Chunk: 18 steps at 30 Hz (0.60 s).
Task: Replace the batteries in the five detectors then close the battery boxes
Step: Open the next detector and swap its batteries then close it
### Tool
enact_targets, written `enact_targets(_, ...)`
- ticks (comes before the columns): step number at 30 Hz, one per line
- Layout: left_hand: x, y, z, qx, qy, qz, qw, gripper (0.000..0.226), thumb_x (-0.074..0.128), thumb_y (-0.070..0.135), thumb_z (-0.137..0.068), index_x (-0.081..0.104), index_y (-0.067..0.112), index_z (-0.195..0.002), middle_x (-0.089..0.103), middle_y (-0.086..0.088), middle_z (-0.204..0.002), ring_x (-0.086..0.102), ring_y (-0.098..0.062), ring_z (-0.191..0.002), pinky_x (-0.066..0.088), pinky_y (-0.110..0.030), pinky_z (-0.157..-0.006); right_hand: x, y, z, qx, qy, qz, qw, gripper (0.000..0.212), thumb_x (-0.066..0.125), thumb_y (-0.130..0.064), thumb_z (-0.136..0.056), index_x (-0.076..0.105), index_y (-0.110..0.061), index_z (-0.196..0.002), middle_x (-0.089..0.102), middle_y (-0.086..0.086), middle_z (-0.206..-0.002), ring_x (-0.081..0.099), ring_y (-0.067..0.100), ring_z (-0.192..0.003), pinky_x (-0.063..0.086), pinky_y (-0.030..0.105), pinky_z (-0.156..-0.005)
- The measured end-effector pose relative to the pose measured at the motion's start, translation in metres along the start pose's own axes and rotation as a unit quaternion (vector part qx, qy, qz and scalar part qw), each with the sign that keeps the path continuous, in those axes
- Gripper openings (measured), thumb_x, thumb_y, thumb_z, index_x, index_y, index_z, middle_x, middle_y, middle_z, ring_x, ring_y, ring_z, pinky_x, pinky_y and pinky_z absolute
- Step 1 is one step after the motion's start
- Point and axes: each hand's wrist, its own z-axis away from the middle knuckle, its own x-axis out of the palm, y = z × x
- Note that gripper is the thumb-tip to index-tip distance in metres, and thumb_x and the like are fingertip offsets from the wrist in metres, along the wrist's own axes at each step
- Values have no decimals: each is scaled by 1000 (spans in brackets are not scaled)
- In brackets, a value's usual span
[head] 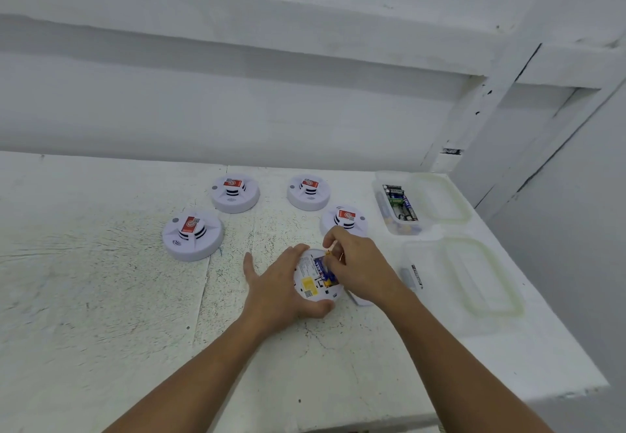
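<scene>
**Progress.** By judgement, the work is standing at an early stage. One detector [306, 276] is lying face down on the table [101, 297], in the middle towards the near edge. Its battery bay is open and a blue battery [321, 271] is showing inside. Whether this battery is going in or coming out cannot be told. The bay is not yet closed.

Four units are sitting face up and appear untouched:
- the near-left detector [193, 236]
- the back-left detector [235, 192]
- the back-right detector [308, 192]
- the right detector [345, 219], just behind the right hand [359, 265]

**Hands.** The left hand [276, 288] is gripping the rim of the upturned unit, with fingers over the far edge and thumb at the near edge. The right hand is pinching the far end of the blue battery with curled fingertips, as far as can be seen.

**Appearance.** The upturned unit is showing a round white underside with a yellow sticker and small printed labels. The face-up units are showing red stickers on raised, slotted centres.

**Supplies.** On the right, the far box [389, 175] is holding several batteries. The near box [430, 263] is holding at least one.
</scene>
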Motion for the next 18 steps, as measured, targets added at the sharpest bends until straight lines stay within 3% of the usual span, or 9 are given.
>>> enact_targets(2, -1, 1, 1, 2, 2, 2, 1000, 105, 48, 83, -48, 27, 34, -138, 42, 30, -123, 44, 10, -113, -19, -51, -110, -3, 2, 1, 35, 9, -50, 998, 4, 57, -20, -92, 54, -20, -95, 59, -8, -74, 57, 2, -64, 46, 16, -55)
enact_targets(4, -3, 2, 1, 2, 1, 0, 1000, 106, 47, 83, -47, 28, 34, -139, 42, 29, -125, 44, 7, -117, -18, -51, -110, -11, 4, 2, 92, 14, -164, 982, 4, 59, -18, -91, 58, -17, -95, 63, -2, -79, 62, 7, -66, 53, 20, -59)
enact_targets(5, -3, 2, 1, 1, 0, 1, 1000, 105, 48, 83, -47, 28, 34, -138, 41, 30, -124, 44, 6, -118, -18, -51, -111, -18, 4, 2, 127, 15, -258, 958, 6, 59, -14, -92, 59, -12, -97, 64, 4, -82, 66, 14, -68, 58, 27, -63)
enact_targets(8, -3, 1, 1, -3, 0, 11, 1000, 105, 50, 82, -46, 28, 36, -138, 39, 31, -119, 44, 5, -118, -18, -51, -111, -46, 10, 5, 202, 38, -530, 823, 7, 55, -1, -92, 57, 0, -98, 63, 18, -87, 67, 28, -69, 60, 34, -63)
enact_targets(11, -2, 0, 1, -8, 3, 16, 1000, 107, 50, 83, -45, 28, 36, -139, 43, 28, -124, 44, 3, -121, -18, -51, -112, -75, 32, 9, 217, 114, -619, 746, 6, 52, 3, -92, 57, 3, -95, 61, 19, -80, 67, 28, -66, 59, 31, -59)
enact_targets(13, -1, -1, 1, -9, 6, 13, 1000, 108, 49, 84, -45, 28, 36, -140, 45, 23, -132, 43, 2, -123, -18, -50, -112, -89, 49, 14, 221, 146, -602, 753, 8, 53, 6, -90, 58, 1, -93, 61, 18, -79, 67, 28, -66, 60, 31, -60)
enact_targets(14, -1, -1, 1, -9, 7, 12, 1000, 108, 49, 84, -45, 28, 36, -140, 45, 22, -135, 42, 2, -124, -18, -50, -112, -93, 58, 17, 228, 154, -569, 775, 10, 54, 8, -88, 59, 1, -95, 61, 18, -79, 65, 29, -67, 60, 31, -60)
enact_targets(18, -1, -1, 1, -13, 9, 13, 1000, 107, 50, 84, -45, 28, 37, -139, 46, 22, -132, 43, 3, -121, -16, -51, -113, -97, 87, 29, 281, 146, -269, 910, 21, 58, 8, -84, 59, -1, -103, 64, 14, -71, 64, 28, -62, 60, 37, -67)
